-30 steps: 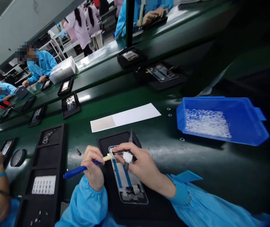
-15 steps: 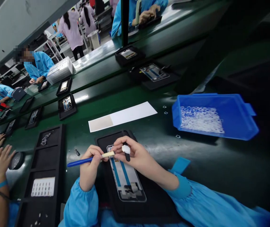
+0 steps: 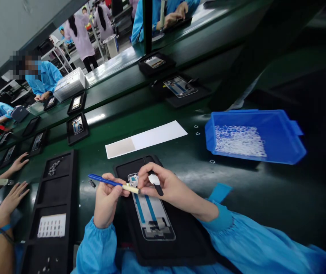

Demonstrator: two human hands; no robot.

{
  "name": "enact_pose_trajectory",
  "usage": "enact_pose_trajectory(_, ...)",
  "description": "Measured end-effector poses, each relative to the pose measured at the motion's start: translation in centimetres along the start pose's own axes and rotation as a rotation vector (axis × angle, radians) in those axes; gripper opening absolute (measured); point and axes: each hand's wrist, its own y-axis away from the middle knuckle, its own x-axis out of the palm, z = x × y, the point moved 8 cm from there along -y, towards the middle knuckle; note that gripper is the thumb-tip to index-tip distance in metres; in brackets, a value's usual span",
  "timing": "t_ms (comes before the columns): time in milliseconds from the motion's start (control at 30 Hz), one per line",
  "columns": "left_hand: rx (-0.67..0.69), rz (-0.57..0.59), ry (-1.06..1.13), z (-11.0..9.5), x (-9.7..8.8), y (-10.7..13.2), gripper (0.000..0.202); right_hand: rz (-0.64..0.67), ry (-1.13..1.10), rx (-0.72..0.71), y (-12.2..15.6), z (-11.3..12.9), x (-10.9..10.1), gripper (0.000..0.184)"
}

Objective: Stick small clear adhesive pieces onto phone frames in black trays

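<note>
Let's hold steady over the phone frame point(image 3: 155, 207), our left hand point(image 3: 106, 198) pinching the blue-and-cream pen point(image 3: 129, 188), our right hand point(image 3: 168, 185) holding a black-and-white tool point(image 3: 154, 179).

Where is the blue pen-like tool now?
Head view, left of centre: the tool is in the left hand, its cream end near the right hand.

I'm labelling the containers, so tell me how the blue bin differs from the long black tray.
Colour and shape: the bin is blue and broad; the tray is black, long and narrow.
Inside: the bin is one space with white pieces; the tray has walled compartments, one with a white card.
Place: the bin sits right of the right hand, the tray left of the left hand.
Both stand open on the green table.
</note>
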Motion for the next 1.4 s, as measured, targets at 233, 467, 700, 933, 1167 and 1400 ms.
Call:
enact_pose_trajectory(233, -0.010, 0.002, -0.033, 0.0, 0.1, -0.2, 0.053, 0.052, 0.310, -0.099, 0.2, 1.8, 0.1, 0.019)
enact_pose_trajectory(467, 0.074, -0.094, -0.086, -0.2, -0.3, 0.0, 0.050, -0.088, 0.520, -0.269, 0.7, 2.9, -0.2, 0.011)
enact_pose_trajectory(700, 0.225, -0.268, -0.189, -0.4, -1.3, 0.5, 0.045, -0.216, 0.647, -0.310, 2.1, 2.3, -1.2, 0.013)
enact_pose_trajectory(933, 0.358, -0.244, -0.488, -1.7, -0.7, 0.3, 0.028, -1.017, 1.353, -0.093, 7.4, 8.5, -15.5, 0.021)
enact_pose_trajectory(1167, 0.471, -0.097, -0.810, -2.1, 1.8, -1.3, 0.023, -0.602, 1.238, -0.224, 4.8, 5.3, -11.7, 0.028)
enact_pose_trajectory(1400, 0.503, 0.030, -0.990, -2.1, 3.9, -2.3, 0.015, -0.231, 0.992, -0.185, 0.4, -0.2, -4.5, 0.030)
